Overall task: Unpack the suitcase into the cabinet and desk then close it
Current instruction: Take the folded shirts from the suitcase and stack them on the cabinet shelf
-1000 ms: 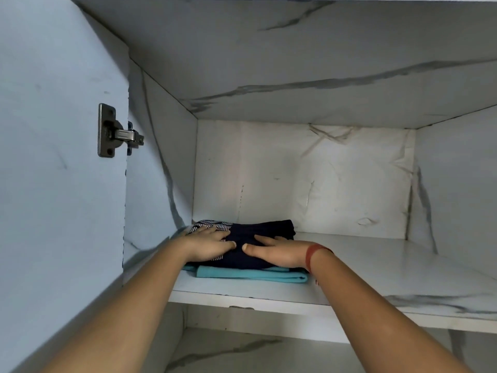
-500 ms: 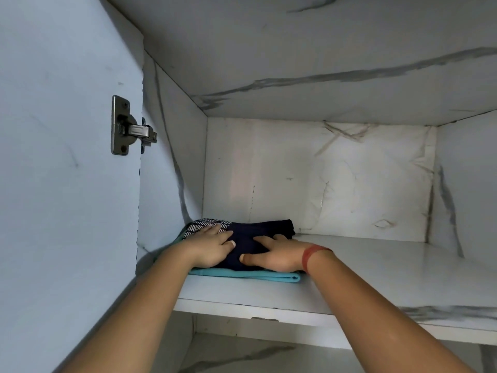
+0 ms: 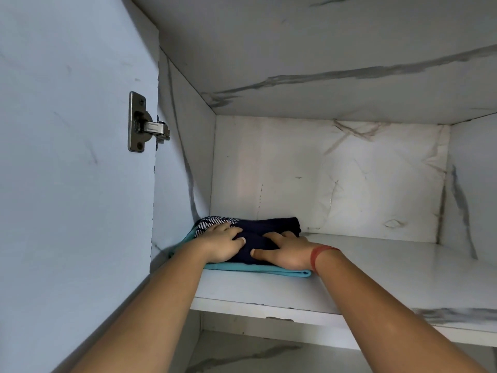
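A folded dark navy garment [image 3: 271, 228] with a white-patterned corner lies on top of a folded teal garment [image 3: 258, 270]. Both sit at the left end of the white marble-look cabinet shelf [image 3: 376, 267]. My left hand [image 3: 222, 242] rests flat on the left part of the navy garment. My right hand [image 3: 286, 251], with a red band on its wrist, lies flat on the right part, thumb pointing left. Both hands press down on the pile with fingers spread. The suitcase is out of view.
The open cabinet door [image 3: 67, 184] stands at the left, with a metal hinge [image 3: 145, 125] on it. Bare shelf stretches to the right of the clothes. A lower compartment [image 3: 242, 354] shows beneath the shelf edge.
My hands have slid with the clothes a little deeper and to the left on the shelf. The view has tilted slightly, so the hinge and cabinet sit further right.
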